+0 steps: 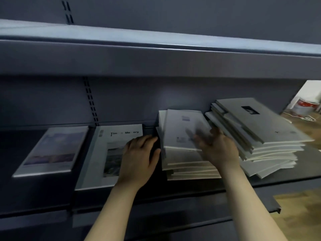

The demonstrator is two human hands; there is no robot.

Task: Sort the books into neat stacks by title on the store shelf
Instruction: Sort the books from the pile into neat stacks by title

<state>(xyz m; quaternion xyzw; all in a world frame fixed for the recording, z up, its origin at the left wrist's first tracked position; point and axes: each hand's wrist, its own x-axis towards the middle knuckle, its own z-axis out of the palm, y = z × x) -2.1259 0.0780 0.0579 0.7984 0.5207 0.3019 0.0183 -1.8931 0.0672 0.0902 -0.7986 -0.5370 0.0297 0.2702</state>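
Four groups of white books lie on the dark shelf (191, 190). A single book with a purple picture (52, 150) lies at the left. Beside it is a book titled "Time Memory" (107, 153). A middle stack (184, 146) holds several books, and a messy fanned stack (257, 129) sits at the right. My left hand (139, 159) rests on the "Time Memory" book, its fingertips at the middle stack's left side. My right hand (215, 146), blurred, lies with spread fingers on the middle stack's top cover.
An upper shelf (156, 54) overhangs the books. The shelf's right end (278, 206) stops at a wooden floor, where a red and white bucket (305, 106) stands beyond it.
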